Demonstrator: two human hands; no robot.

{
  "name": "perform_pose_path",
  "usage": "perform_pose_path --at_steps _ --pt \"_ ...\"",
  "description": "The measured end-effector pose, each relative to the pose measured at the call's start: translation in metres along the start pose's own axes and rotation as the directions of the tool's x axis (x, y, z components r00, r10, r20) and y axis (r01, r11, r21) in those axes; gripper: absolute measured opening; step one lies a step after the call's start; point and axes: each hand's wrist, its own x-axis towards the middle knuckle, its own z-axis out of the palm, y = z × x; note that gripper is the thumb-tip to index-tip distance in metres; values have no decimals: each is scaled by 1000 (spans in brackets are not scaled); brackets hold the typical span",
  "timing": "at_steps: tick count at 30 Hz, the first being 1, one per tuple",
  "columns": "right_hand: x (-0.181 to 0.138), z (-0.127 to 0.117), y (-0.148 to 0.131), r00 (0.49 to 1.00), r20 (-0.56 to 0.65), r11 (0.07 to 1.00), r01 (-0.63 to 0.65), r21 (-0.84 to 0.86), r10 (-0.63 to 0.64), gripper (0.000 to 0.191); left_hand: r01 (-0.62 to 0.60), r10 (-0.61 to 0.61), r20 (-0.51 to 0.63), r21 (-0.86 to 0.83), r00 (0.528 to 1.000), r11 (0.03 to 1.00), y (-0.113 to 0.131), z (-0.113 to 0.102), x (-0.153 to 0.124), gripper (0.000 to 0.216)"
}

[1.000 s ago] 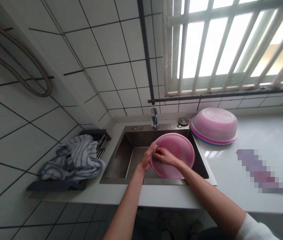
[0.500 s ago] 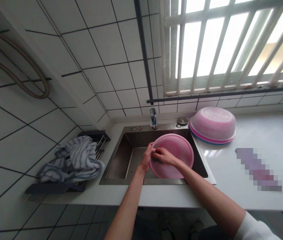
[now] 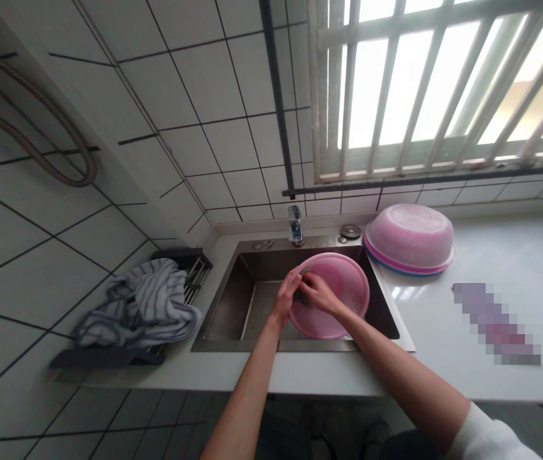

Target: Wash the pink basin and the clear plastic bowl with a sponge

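Well, mid-frame over the sink [image 3: 233, 300], the left hand [image 3: 285, 295] pinches the tilted pink colander [image 3: 345, 287] by its rim while the right hand [image 3: 319, 292], closed on a dark pad [image 3: 304, 299], presses inside; pushing hard might slip the rim free.

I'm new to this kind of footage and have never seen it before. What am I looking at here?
There is no machine here. A person works with two bare hands, and every picture comes from one camera worn on their head, looking forward and down, so the arms reach in from the bottom edge. They stand at a steel sink under a barred window. The left hand grips the rim of a pink strainer basket, held tilted in the sink. The right hand presses inside it on something small and dark that I cannot make out. On the white counter, to the right, lies a stack of upturned baskets, pink on top. Left of the sink, a striped cloth lies on a dark rack.
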Motion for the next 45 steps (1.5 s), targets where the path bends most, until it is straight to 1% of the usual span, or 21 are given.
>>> perform_pose_path --at_steps 3,6,9,11,13,16,18,20,23,24,25,27,29,31,33,36,37,39,42,43,45 --pt "5 -15 -2 982 -182 999 -39 27 43 33 -17 16 51 26 999 1000 -1 2 1 54" --pt "7 -25 -2 979 -202 999 -37 23 41 31 0 -3 80 31 997 1000 1 2 1 51" --pt "7 -24 1 993 -118 1000 -13 -4 12 30 69 -69 118 3 991 998 3 0 -2 52" --pt "5 -19 2 999 -35 1000 1 -14 -2 29 95 -95 107 4 990 995 3 -1 -4 54" --pt "1 -13 2 997 79 1000 15 -18 -13 28 76 -77 71 14 995 997 2 -2 -5 55" --pt "-6 -4 0 958 286 999 23 -27 -14 25 38 -38 25 28 999 999 0 -2 -5 58" --pt "-8 -3 -2 930 367 999 23 -35 -9 22 43 -44 19 41 999 998 0 -2 -4 56" --pt "-6 -7 -4 952 306 999 29 -31 -18 24 41 -43 48 45 998 998 0 -1 -3 54" --pt "0 -16 -7 999 34 1000 24 -12 -23 30 28 -30 97 17 995 999 -1 -1 -2 55" --pt "2 -18 -7 1000 -25 1000 15 -5 -15 31 33 -33 101 3 994 999 -2 -1 -2 55" --pt "2 -18 -7 999 -39 1000 9 3 -9 32 41 -40 97 -9 994 999 -3 -1 -2 55" --pt "1 -13 -6 999 53 1000 10 17 -11 32 54 -52 76 -26 996 998 -4 -3 -1 55" --pt "-3 -5 -5 979 204 1000 22 22 -26 30 52 -51 43 -25 998 998 -4 -5 0 53" --pt "-6 0 -4 957 288 999 33 6 -33 29 38 -37 22 -15 999 999 -4 -7 0 51" --pt "-5 -2 -4 973 230 999 29 -15 -25 31 31 -31 35 -12 999 999 -5 -7 0 51" --pt "0 -12 -5 1000 10 1000 -8 -21 8 34 51 -48 85 -32 995 998 -7 -6 0 53" --pt "1 -13 -4 999 -28 1000 -18 -17 18 34 61 -57 89 -38 994 997 -8 -6 0 53" --pt "0 -11 -3 1000 16 1000 -20 -7 20 34 69 -65 78 -41 995 997 -9 -7 1 54" --pt "-4 -1 -2 978 207 1000 1 12 -4 33 60 -58 65 -24 996 998 -10 -10 2 55" --pt "-5 1 -1 973 232 1000 7 12 -10 33 55 -54 64 -19 996 998 -9 -10 2 55" --pt "-4 -1 -2 984 176 1000 3 4 -3 33 51 -51 54 -14 997 999 -8 -10 1 55"
